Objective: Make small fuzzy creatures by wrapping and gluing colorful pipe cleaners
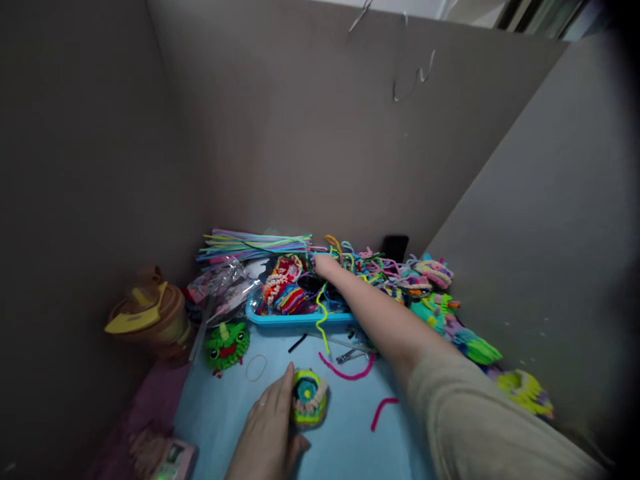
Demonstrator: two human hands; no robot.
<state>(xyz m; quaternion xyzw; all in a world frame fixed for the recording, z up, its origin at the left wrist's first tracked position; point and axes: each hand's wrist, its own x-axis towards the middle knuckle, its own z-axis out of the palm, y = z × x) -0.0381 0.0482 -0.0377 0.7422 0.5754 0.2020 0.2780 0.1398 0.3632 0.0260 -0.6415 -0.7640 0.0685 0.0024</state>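
Observation:
My left hand [270, 420] lies beside a small round pipe-cleaner piece [307, 397] in yellow-green, teal and cream. Its fingers are stretched out along the piece's left side, with the thumb apart below it; whether they press on it I cannot tell. My right arm reaches across a blue tray [300, 321]. At the tray's far side, my right hand [325, 265] is among loose, colourful pipe cleaners [367, 263], its fingertips hidden. Striped and red-cream pipe-cleaner pieces [290, 300] fill the tray's left part. A yellow pipe cleaner [323, 313] hangs over the front rim.
A green pipe-cleaner face [226, 345] sits at left, near a rubber band [257, 368]. Pink pipe-cleaner lengths [350, 377] and a nail clipper [350, 355] lie before the tray. A lidded brown pot [160, 320] stands left. Finished pieces [470, 340] line the right; grey walls enclose the table.

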